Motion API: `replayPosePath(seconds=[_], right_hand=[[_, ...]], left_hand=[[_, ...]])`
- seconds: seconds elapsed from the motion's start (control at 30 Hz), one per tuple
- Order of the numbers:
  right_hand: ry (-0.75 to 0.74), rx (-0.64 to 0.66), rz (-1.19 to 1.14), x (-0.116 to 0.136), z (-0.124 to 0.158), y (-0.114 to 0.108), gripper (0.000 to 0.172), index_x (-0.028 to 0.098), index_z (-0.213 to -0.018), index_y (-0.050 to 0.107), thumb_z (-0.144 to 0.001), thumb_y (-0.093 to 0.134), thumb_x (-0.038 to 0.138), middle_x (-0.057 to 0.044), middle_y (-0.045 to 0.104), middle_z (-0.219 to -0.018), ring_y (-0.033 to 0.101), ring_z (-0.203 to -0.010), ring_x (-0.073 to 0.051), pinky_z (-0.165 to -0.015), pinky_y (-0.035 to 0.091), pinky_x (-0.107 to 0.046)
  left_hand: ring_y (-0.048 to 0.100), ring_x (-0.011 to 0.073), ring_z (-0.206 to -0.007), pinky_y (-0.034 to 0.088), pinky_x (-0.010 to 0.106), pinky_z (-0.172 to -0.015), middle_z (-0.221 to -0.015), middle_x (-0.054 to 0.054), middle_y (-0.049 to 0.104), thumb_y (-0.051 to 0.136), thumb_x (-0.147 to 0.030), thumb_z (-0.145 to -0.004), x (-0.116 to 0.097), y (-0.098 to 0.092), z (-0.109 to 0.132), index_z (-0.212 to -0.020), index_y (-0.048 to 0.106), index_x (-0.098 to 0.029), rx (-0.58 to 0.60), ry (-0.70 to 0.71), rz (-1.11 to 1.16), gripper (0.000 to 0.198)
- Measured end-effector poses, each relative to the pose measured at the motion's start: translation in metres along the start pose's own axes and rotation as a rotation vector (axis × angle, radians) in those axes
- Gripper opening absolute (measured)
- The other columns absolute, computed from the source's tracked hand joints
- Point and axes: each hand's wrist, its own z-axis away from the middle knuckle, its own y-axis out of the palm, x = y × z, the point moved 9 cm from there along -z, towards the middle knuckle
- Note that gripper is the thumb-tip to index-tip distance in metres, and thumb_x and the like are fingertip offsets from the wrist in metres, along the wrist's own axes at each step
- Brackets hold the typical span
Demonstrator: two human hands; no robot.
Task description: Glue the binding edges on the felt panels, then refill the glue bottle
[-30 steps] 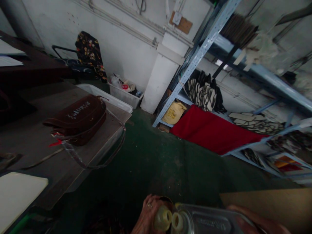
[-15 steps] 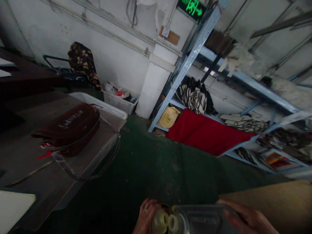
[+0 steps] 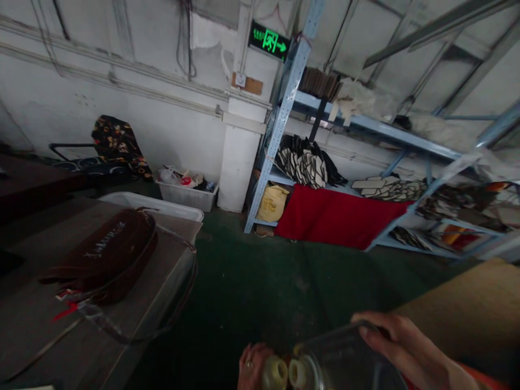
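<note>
At the bottom centre, my left hand (image 3: pixel 252 365), with a ring on one finger, is wrapped round a yellowish translucent bottle (image 3: pixel 274 374) with an open neck. Right beside it is the pale round mouth of a second bottle (image 3: pixel 298 374), near the end of a grey, clear-sided container (image 3: pixel 345 357). My right hand (image 3: pixel 400 344) grips the upper right edge of that container, thumb and fingers closed on it. The lower parts of the bottles and the container are cut off by the frame.
A brown bag (image 3: pixel 109 252) with a strap lies on the grey table (image 3: pixel 170 238) at left. Behind stand a white bin (image 3: pixel 189 197) and blue shelving (image 3: pixel 280 130) with a red cloth (image 3: pixel 341 216). A tan board (image 3: pixel 471 309) is at right.
The view has shifted, so the shelves sit further left and the bag lower. My right hand and the container's right end have risen, leaving the container more tilted.
</note>
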Motion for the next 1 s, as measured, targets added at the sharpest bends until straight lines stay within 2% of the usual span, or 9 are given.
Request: replayPosePath(seconds=[0.07,0.13,0.33,0.47,0.57,0.67,0.87,1.0], right_hand=[[-0.001,0.0,0.011,0.002,0.003,-0.001,0.041,0.026,-0.089,0.07,-0.08,0.039,0.051,-0.005,0.073,-0.09,0.067,-0.087,-0.027,-0.068,0.05,-0.032],[-0.003,0.027,-0.005,0.003,0.005,0.002,0.037,0.027,-0.084,0.069,-0.08,0.041,0.05,-0.004,0.073,-0.09,0.067,-0.086,-0.026,-0.069,0.05,-0.031],[-0.026,0.079,-0.024,0.003,0.004,0.007,0.038,0.026,-0.083,0.067,-0.082,0.039,0.052,-0.003,0.07,-0.08,0.064,-0.079,-0.023,-0.07,0.047,-0.03],[-0.016,0.14,-0.033,0.004,0.004,0.011,0.043,0.023,-0.081,0.064,-0.085,0.036,0.056,-0.001,0.064,-0.071,0.058,-0.068,-0.018,-0.063,0.043,-0.028],[-0.013,0.141,-0.048,0.008,0.005,0.01,0.042,0.022,-0.078,0.063,-0.084,0.039,0.056,0.0,0.062,-0.068,0.056,-0.065,-0.017,-0.061,0.042,-0.027],[-0.02,0.108,-0.068,0.011,0.006,0.007,0.039,0.023,-0.072,0.062,-0.083,0.042,0.055,0.0,0.068,-0.076,0.061,-0.071,-0.018,-0.064,0.045,-0.026],[-0.041,0.054,-0.03,0.01,0.004,0.003,0.037,0.024,-0.075,0.067,-0.082,0.044,0.052,0.0,0.07,-0.074,0.064,-0.069,-0.019,-0.062,0.049,-0.027],[-0.062,0.059,0.009,0.007,0.002,0.006,0.038,0.024,-0.08,0.069,-0.083,0.042,0.051,0.0,0.069,-0.072,0.064,-0.065,-0.019,-0.06,0.049,-0.027]], left_hand=[[0.066,0.0296,-0.098,0.055,0.041,-0.086,-0.104,0.009,0.071,0.065,-0.074,-0.057,-0.002,-0.002,0.004,-0.114,0.059,-0.022,0.009,0.028,0.016,0.078],[0.066,0.0299,-0.099,0.054,0.041,-0.087,-0.105,0.01,0.07,0.066,-0.078,-0.051,-0.002,-0.006,0.007,-0.114,0.058,-0.02,-0.003,0.036,0.013,0.086],[0.066,0.03,-0.1,0.053,0.044,-0.088,-0.105,0.01,0.07,0.067,-0.077,-0.053,-0.007,-0.002,0.008,-0.116,0.055,-0.018,-0.002,0.06,0.014,0.087],[0.065,0.0314,-0.101,0.053,0.046,-0.089,-0.106,0.011,0.069,0.068,-0.076,-0.051,-0.009,0.002,0.005,-0.117,0.055,-0.018,0.031,0.031,0.034,0.088],[0.063,0.0314,-0.106,0.051,0.047,-0.092,-0.11,0.011,0.067,0.068,-0.075,-0.053,-0.008,0.005,0.004,-0.119,0.054,-0.02,0.09,-0.006,0.064,0.087],[0.062,0.0322,-0.107,0.048,0.048,-0.095,-0.109,0.011,0.068,0.069,-0.075,-0.052,-0.005,0.008,0.007,-0.119,0.056,-0.021,0.122,-0.038,0.104,0.087],[0.063,0.0326,-0.105,0.047,0.049,-0.095,-0.107,0.009,0.069,0.073,-0.072,-0.048,0.003,0.017,0.012,-0.116,0.059,-0.023,0.082,-0.076,0.161,0.085],[0.064,0.0315,-0.103,0.049,0.048,-0.093,-0.106,0.009,0.07,0.073,-0.071,-0.05,-0.001,0.015,0.012,-0.116,0.057,-0.022,0.061,-0.038,0.115,0.083]])
